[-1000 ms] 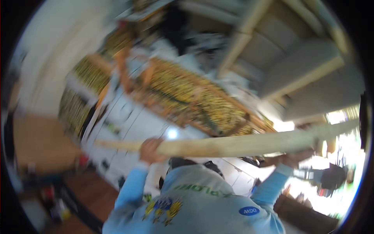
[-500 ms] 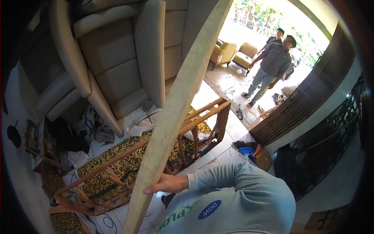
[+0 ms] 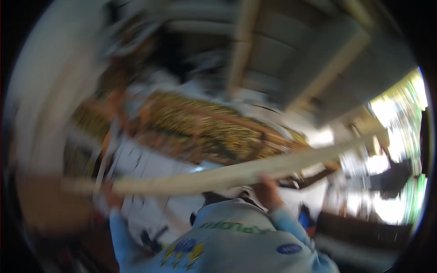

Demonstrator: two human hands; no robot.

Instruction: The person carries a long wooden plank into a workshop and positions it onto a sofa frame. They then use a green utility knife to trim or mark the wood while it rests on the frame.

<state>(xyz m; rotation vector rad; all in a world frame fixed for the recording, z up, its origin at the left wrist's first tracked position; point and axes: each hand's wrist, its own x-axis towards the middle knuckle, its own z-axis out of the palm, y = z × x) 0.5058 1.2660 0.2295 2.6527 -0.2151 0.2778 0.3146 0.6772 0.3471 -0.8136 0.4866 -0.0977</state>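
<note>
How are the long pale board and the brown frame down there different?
The board is pale; the frame is orange-brown. The board is one long piece; the frame has several bars. The left hand and right hand hold the board; the frame sits lower down, untouched by them. Both look wooden, though blurred.

The long board (image 3: 205,181) bars the way across the body's front; beyond it, white floor (image 3: 145,161) gives passage at left, short of the wooden frame (image 3: 241,121) obstructing farther off.
</note>
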